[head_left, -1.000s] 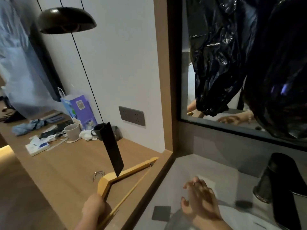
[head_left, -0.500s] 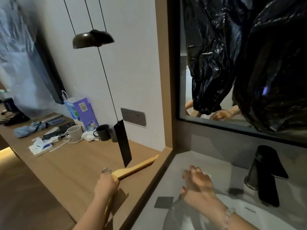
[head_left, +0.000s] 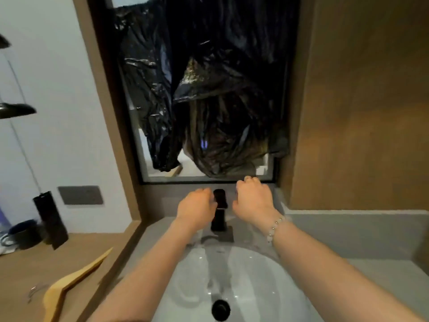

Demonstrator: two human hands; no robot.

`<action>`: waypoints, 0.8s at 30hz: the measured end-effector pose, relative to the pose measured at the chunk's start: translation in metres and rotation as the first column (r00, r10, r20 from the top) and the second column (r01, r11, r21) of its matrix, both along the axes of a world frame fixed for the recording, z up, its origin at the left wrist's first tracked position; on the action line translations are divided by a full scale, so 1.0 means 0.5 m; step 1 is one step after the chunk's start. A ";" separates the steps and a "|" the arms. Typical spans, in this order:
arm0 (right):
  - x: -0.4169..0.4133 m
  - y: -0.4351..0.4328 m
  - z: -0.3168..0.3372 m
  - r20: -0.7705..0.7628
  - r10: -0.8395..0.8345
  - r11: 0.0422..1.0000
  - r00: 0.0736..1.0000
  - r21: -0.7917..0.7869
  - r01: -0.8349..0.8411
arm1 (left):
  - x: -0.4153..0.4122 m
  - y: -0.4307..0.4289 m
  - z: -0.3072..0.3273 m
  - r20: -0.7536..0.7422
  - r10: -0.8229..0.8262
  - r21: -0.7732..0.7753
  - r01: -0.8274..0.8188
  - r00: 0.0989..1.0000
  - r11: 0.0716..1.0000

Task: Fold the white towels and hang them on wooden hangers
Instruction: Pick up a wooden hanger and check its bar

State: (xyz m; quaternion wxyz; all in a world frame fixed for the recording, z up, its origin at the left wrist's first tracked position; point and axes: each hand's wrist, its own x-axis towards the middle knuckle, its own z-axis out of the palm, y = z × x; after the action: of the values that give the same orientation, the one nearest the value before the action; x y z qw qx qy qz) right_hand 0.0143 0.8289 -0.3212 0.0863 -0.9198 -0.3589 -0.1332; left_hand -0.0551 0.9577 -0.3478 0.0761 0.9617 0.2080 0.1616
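A wooden hanger (head_left: 69, 281) lies on the wooden counter (head_left: 21, 270) at the lower left, with no hand on it. No white towel is in view. Both my arms stretch forward over the white sink basin (head_left: 253, 287). My left hand (head_left: 196, 205) is just left of the black faucet (head_left: 219, 211), close against its top. My right hand (head_left: 253, 197) is just right of the faucet, knuckles up, near the ledge under the mirror. The fingers of both hands curl away from me, and their tips are hidden.
Black plastic bags (head_left: 209, 101) hang over the mirror behind the sink. A grey stone counter (head_left: 359, 238) surrounds the basin, with a wood wall panel on the right. On the wooden counter at left stand a dark mug (head_left: 23, 233) and a hanging black tag (head_left: 50, 219).
My left hand let go of the hanger, which now lies on the counter. Both hands moved up beside the faucet. The view swung right to face the sink.
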 end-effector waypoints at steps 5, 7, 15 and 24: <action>0.057 -0.249 0.026 0.022 -0.241 0.970 0.970 0.019 0.240 | 0.117 -0.214 0.055 0.007 -0.208 0.096 0.206 0.978 0.974; 0.073 -0.368 0.039 0.005 -0.343 0.938 0.939 0.042 0.343 | 0.156 -0.325 0.072 0.002 -0.287 0.184 0.282 0.958 0.942; 0.102 -0.844 0.071 0.053 -0.606 0.795 0.794 0.088 0.601 | 0.263 -0.755 0.110 0.080 -0.515 0.285 0.475 0.854 0.832; 0.092 -1.302 0.185 0.238 -0.761 0.643 0.604 0.156 0.749 | 0.338 -1.231 0.211 0.108 -0.687 0.441 0.585 0.718 0.681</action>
State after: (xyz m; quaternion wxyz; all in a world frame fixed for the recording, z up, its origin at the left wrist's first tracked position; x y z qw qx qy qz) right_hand 0.0602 0.1779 -0.2288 -0.0115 -0.9541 0.0571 -0.2938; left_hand 0.1137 0.3422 -0.2421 -0.0307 0.9381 -0.1898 0.2882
